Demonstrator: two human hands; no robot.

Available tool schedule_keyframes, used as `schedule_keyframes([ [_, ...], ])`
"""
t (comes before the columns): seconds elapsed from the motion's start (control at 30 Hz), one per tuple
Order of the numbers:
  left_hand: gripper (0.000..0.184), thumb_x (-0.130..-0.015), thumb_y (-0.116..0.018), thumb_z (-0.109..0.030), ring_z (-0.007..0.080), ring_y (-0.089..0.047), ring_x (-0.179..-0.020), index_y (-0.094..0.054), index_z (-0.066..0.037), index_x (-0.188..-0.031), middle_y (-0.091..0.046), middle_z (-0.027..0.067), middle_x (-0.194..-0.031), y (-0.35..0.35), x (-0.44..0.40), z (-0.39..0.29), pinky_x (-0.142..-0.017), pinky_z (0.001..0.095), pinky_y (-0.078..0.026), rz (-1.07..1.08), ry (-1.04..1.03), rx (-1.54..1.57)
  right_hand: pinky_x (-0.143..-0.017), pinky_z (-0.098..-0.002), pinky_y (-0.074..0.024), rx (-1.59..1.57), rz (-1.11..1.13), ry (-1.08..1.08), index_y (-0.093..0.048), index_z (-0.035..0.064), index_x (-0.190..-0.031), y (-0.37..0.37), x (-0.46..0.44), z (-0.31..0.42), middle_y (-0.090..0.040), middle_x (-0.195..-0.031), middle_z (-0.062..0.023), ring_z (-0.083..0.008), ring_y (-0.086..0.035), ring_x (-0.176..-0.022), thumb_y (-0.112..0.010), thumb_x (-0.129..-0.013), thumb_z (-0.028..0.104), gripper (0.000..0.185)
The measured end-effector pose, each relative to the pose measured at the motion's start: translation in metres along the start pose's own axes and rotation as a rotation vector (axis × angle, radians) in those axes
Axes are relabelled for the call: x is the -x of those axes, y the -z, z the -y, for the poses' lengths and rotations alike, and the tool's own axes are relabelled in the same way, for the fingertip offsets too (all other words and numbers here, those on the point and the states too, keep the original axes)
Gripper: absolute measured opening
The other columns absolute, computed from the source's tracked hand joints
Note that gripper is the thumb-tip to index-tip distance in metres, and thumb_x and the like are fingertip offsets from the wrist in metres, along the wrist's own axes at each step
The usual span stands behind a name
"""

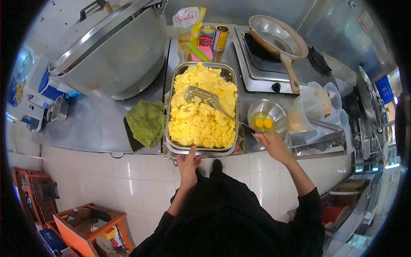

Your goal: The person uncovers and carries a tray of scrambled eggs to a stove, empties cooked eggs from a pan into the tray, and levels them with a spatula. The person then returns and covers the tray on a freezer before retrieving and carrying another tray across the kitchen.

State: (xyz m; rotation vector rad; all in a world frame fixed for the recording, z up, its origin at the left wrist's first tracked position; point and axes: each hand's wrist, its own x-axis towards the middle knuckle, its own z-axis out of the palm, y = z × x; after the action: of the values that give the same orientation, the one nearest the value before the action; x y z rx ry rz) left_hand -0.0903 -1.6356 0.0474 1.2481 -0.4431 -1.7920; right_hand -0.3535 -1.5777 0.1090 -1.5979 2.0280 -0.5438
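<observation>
Scrambled eggs fill a rectangular mesh tray at the counter's front edge. My left hand grips the tray's near rim, thumb on top and fingers beneath. My right hand is closed on the handle of a metal spatula, whose slotted blade lies on the eggs. Just beyond my right hand, a steel bowl holds two raw eggs with yellow yolks.
A large pot stands at the left, near a green cloth. Behind the tray are two cans and a pouch. A pan sits on the stove; plastic containers are at the right.
</observation>
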Motion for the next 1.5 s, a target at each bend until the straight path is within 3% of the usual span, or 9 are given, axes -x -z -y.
schedule_keyframes([
  [0.13,0.03,-0.077,-0.063,-0.02,0.0138,-0.057,-0.062,-0.042,-0.007,-0.093,-0.053,0.0021,-0.08,0.0,0.0,0.0,-0.055,0.0228,-0.042,-0.009,-0.004,-0.015,-0.053,-0.0396,-0.0375,-0.101,0.105,-0.041,-0.052,-0.0035,-0.065,0.006,-0.018,-0.006,-0.051,-0.058,-0.02,-0.0351,-0.05,-0.055,-0.043,-0.087,0.037,0.047],
  [0.23,0.03,-0.077,-0.063,-0.02,0.0135,-0.057,-0.061,-0.041,-0.007,-0.093,-0.053,0.0022,-0.079,0.0,-0.002,0.003,-0.054,0.0229,-0.042,0.009,-0.031,-0.011,-0.054,-0.0394,-0.038,-0.034,0.032,0.071,-0.053,-0.0032,-0.066,-0.001,-0.033,-0.019,-0.051,-0.058,-0.0197,-0.0354,-0.05,-0.056,-0.041,-0.087,0.038,0.047],
  [0.43,0.032,-0.077,-0.063,-0.02,0.0143,-0.057,-0.063,-0.04,-0.006,-0.095,-0.052,0.0027,-0.082,-0.002,0.002,0.0,-0.055,0.0239,-0.041,0.009,-0.032,-0.001,-0.057,-0.0396,-0.0384,-0.043,0.091,0.025,-0.054,-0.0024,-0.067,0.006,-0.05,-0.004,-0.053,-0.063,-0.0193,-0.0349,-0.052,-0.06,-0.042,-0.087,0.036,0.045],
  [0.63,0.035,-0.077,-0.063,-0.021,0.0156,-0.057,-0.067,-0.039,-0.006,-0.098,-0.051,0.0041,-0.088,0.0,0.0,-0.002,-0.058,0.0247,-0.042,0.016,-0.003,0.004,-0.057,-0.0392,-0.0389,0.014,-0.037,0.105,-0.053,-0.0014,-0.073,0.035,-0.012,0.047,-0.053,-0.066,-0.0196,-0.0358,-0.052,-0.064,-0.044,-0.086,0.029,0.035],
  [0.73,0.038,-0.076,-0.063,-0.022,0.0156,-0.057,-0.068,-0.038,-0.006,-0.1,-0.05,0.0045,-0.089,-0.002,0.003,-0.003,-0.06,0.0249,-0.042,0.019,0.01,0.0,-0.055,-0.0399,-0.0392,0.117,-0.215,0.157,-0.052,-0.0001,-0.073,0.047,0.013,0.039,-0.054,-0.064,-0.0185,-0.036,-0.052,-0.061,-0.047,-0.084,0.024,0.027],
  [0.83,0.039,-0.076,-0.063,-0.022,0.016,-0.057,-0.069,-0.037,-0.005,-0.1,-0.05,0.005,-0.09,0.001,0.0,-0.002,-0.061,0.0254,-0.042,0.029,0.015,-0.006,-0.048,-0.0396,-0.0398,0.174,-0.261,0.006,-0.054,0.0017,-0.073,0.055,0.035,0.037,-0.053,-0.057,-0.0154,-0.0343,-0.053,-0.052,-0.05,-0.083,0.023,0.024],
  [1.03,0.04,-0.077,-0.063,-0.022,0.0168,-0.058,-0.069,-0.035,-0.004,-0.099,-0.05,0.0057,-0.09,0.001,-0.002,-0.001,-0.061,0.0262,-0.042,-0.002,0.027,-0.008,-0.04,-0.0374,-0.0399,0.458,-0.372,0.054,-0.056,0.0068,-0.074,0.021,0.052,0.004,-0.05,-0.046,-0.0114,-0.0307,-0.052,-0.042,-0.052,-0.081,0.029,0.024],
  [1.5,0.034,-0.078,-0.062,-0.021,0.0149,-0.057,-0.066,-0.04,-0.005,-0.098,-0.055,0.0047,-0.086,0.002,-0.004,0.0,-0.058,0.0251,-0.041,0.025,-0.014,-0.071,-0.048,-0.0413,-0.0396,0.198,-0.275,-0.054,-0.062,0.007,-0.07,0.01,-0.015,-0.026,-0.054,-0.057,-0.0159,-0.0339,-0.054,-0.054,-0.05,-0.082,0.036,0.034],
])
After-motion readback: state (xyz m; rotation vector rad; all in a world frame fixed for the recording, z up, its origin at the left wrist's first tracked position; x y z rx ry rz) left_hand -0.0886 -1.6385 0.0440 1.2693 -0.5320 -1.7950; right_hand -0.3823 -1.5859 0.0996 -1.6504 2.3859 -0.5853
